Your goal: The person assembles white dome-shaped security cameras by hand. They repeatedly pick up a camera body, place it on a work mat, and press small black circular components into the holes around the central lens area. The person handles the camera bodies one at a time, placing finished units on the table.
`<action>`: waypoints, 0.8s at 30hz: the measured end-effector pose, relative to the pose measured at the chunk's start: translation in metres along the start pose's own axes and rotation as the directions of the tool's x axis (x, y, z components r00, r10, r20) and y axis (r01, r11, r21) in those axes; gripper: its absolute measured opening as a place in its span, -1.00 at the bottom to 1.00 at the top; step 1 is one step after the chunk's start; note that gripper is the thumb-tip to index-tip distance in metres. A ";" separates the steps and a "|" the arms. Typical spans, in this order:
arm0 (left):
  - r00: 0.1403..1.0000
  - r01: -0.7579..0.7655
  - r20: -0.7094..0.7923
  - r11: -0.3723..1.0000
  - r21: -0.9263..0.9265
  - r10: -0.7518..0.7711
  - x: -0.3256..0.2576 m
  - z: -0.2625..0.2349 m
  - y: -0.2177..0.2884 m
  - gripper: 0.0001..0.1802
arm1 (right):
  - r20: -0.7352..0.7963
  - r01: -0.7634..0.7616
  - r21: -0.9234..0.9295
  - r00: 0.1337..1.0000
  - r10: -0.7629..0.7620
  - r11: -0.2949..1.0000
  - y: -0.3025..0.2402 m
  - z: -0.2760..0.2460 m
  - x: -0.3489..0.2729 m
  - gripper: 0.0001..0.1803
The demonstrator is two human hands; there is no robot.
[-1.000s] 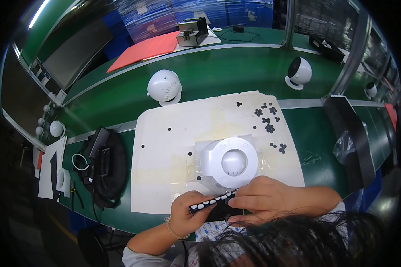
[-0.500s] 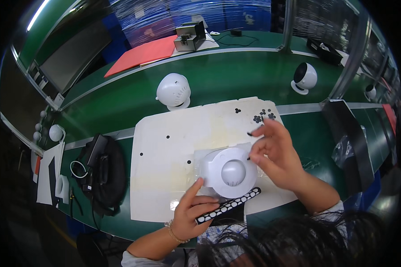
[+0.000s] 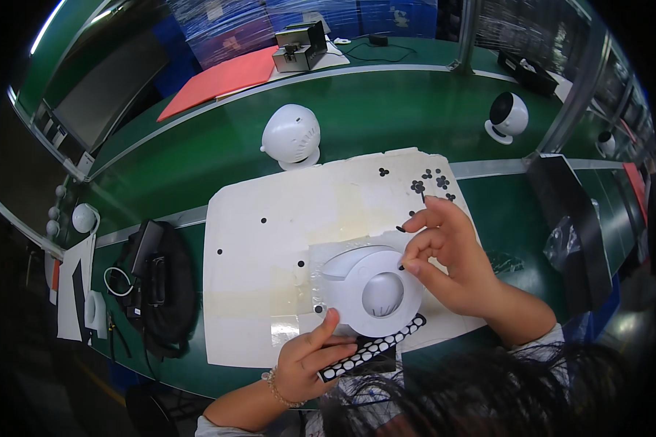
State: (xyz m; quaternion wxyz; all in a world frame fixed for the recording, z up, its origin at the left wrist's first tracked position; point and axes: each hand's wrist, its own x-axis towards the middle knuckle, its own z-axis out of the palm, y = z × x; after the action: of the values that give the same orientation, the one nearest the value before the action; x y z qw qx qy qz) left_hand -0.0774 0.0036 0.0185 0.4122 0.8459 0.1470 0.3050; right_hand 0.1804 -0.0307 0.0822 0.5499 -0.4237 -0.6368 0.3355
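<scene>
- The left hand (image 3: 310, 364) lies at the near edge of the white sheet (image 3: 270, 240), fingers curled around a black strip of white round stickers (image 3: 375, 348), thumb up against the rim of the white round device (image 3: 372, 290).
- The strip's long axis runs from lower left to upper right, its far end poking out past the device toward the right wrist.
- The device lies flat on the sheet with its round face up, a grey dome at its middle.
- The right hand (image 3: 452, 251) hovers over the device's right rim, thumb and forefinger pinched on a tiny black dot, other fingers spread loose.
- More black dots (image 3: 430, 182) lie scattered at the sheet's far right corner.
- A second white round device (image 3: 290, 135) stands beyond the sheet on the green table (image 3: 386, 109).
</scene>
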 end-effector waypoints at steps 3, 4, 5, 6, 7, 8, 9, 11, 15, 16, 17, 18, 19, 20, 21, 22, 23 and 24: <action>1.000 0.010 -0.026 1.000 0.001 -0.010 0.001 0.000 0.004 -0.64 | 0.001 0.155 -0.297 0.987 -0.162 0.942 0.001 0.003 -0.003 -0.34; 0.999 0.012 -0.032 1.000 0.001 -0.012 0.002 0.001 0.004 -0.63 | 0.017 0.218 -0.411 0.973 -0.232 0.885 0.002 0.004 -0.004 -0.35; 0.999 0.014 -0.039 1.000 0.001 -0.014 0.003 0.001 0.005 -0.63 | 0.090 0.293 -0.530 0.953 -0.290 0.796 -0.002 0.003 -0.005 -0.37; 0.999 0.007 -0.042 1.000 0.001 -0.007 0.004 0.002 0.005 -0.63 | 0.171 0.364 -0.630 0.927 -0.335 0.686 -0.009 0.002 -0.007 -0.38; 0.999 -0.002 -0.048 1.000 0.003 0.002 0.003 0.002 0.004 -0.63 | 0.256 0.431 -0.710 0.895 -0.365 0.557 -0.015 0.001 -0.007 -0.39; 0.999 -0.010 -0.054 1.000 0.007 0.010 0.004 0.003 0.004 -0.62 | 0.222 0.392 -0.718 0.912 -0.344 0.576 -0.020 0.001 -0.004 -0.41; 0.998 -0.022 -0.067 1.000 0.014 0.023 0.002 0.004 0.004 -0.62 | 0.192 0.356 -0.724 0.927 -0.323 0.591 -0.025 0.003 0.002 -0.42; 0.994 -0.041 -0.104 0.999 0.027 0.044 -0.001 0.005 0.005 -0.60 | 0.118 0.311 -0.622 0.945 -0.306 0.719 -0.026 0.010 0.011 -0.45; 0.984 -0.102 -0.140 0.994 0.047 0.108 0.004 0.009 0.003 -0.57 | 0.041 0.185 -0.286 0.983 -0.181 0.940 -0.008 0.021 0.019 -0.51; 0.982 -0.115 -0.145 0.991 0.063 0.123 0.004 0.008 0.003 -0.57 | 0.062 0.143 -0.233 0.989 -0.132 0.962 -0.007 0.024 0.022 -0.52; 0.982 -0.127 -0.131 0.989 0.070 0.136 0.005 0.006 0.003 -0.56 | 0.101 0.130 -0.247 0.989 -0.107 0.960 -0.006 0.024 0.023 -0.52; 0.982 -0.137 -0.123 0.988 0.077 0.146 0.006 0.005 0.003 -0.55 | 0.145 0.118 -0.261 0.986 -0.082 0.958 -0.005 0.023 0.023 -0.51; 0.981 -0.148 -0.114 0.986 0.083 0.157 0.006 0.004 0.002 -0.54 | 0.188 0.106 -0.275 0.981 -0.055 0.955 -0.004 0.023 0.024 -0.49; 0.981 -0.147 -0.118 0.986 0.077 0.155 0.006 0.003 0.002 -0.54 | 0.190 0.098 -0.274 0.981 -0.047 0.957 -0.004 0.023 0.025 -0.50; 0.981 -0.145 -0.122 0.987 0.072 0.153 0.006 0.004 0.002 -0.53 | 0.191 0.090 -0.272 0.981 -0.038 0.958 -0.005 0.024 0.025 -0.50; 0.980 -0.144 -0.126 0.987 0.066 0.152 0.005 0.004 0.002 -0.53 | 0.192 0.081 -0.270 0.981 -0.029 0.959 -0.005 0.026 0.025 -0.50; 0.983 -0.137 -0.112 0.988 0.066 0.144 0.004 0.003 0.002 -0.53 | 0.167 0.075 -0.248 0.985 -0.034 0.966 -0.005 0.028 0.025 -0.50; 0.985 -0.133 -0.098 0.989 0.064 0.139 0.003 0.001 0.002 -0.53 | 0.139 0.070 -0.228 0.990 -0.038 0.971 -0.004 0.030 0.024 -0.51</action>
State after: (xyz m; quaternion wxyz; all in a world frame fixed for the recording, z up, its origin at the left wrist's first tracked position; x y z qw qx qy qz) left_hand -0.0738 0.0035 0.0205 0.3579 0.8487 0.1187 0.3709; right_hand 0.1489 -0.0091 0.0910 0.4617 -0.4441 -0.7184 0.2713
